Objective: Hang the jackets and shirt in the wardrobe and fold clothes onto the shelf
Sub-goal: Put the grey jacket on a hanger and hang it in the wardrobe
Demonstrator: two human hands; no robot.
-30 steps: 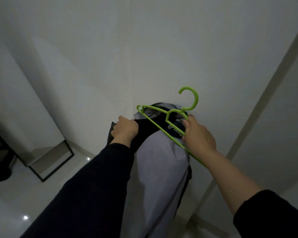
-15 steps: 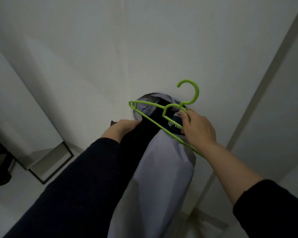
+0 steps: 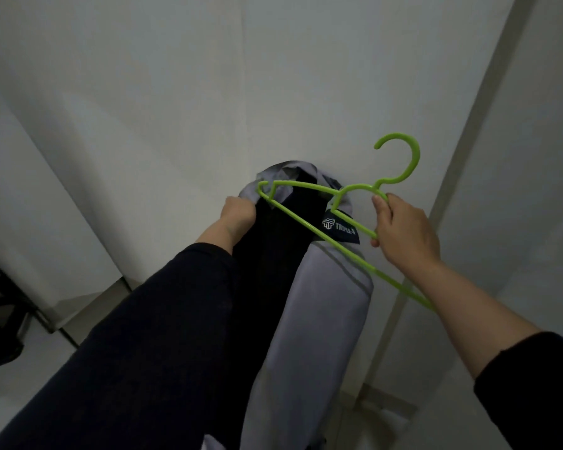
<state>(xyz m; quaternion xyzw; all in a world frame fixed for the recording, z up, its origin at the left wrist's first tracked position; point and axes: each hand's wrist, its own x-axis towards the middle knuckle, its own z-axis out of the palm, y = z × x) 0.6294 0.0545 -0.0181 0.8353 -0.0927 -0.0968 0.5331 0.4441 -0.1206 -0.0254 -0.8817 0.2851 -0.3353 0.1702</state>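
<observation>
Low on the left edge a dark piece of furniture [image 3: 0, 306] stands on the pale floor beside a leaning white panel [image 3: 62, 222], well apart from the work. Moving right, the left hand [image 3: 238, 211] has changed most over the last second: a moment ago its knuckles were bunched on the outside of the fabric, and now it has slid in under the collar, so only the back of the hand and the wrist show. Its fingers are buried in the cloth; it appears to grip the collar edge, though the fingertips cannot be seen. The dark-sleeved forearm reaches up and forward with the wrist bent down.

The grey jacket with a black lining [image 3: 309, 306] hangs from that hand in front of the white wall [image 3: 273, 92], its neck opening now spread wider, with a dark label showing inside. The green plastic hanger [image 3: 319, 228] has swung outward and higher than before; its left tip sits just at the collar opening, its hook pointing up and clear of the fabric.

On the right, the right hand [image 3: 403, 232] pinches the hanger just below the hook, thumb on the near side, fingers curled round the bars, forearm angled up from the lower right.

Judging from this, the jacket is being threaded onto the hanger; hanging it in the wardrobe is yet to come
</observation>
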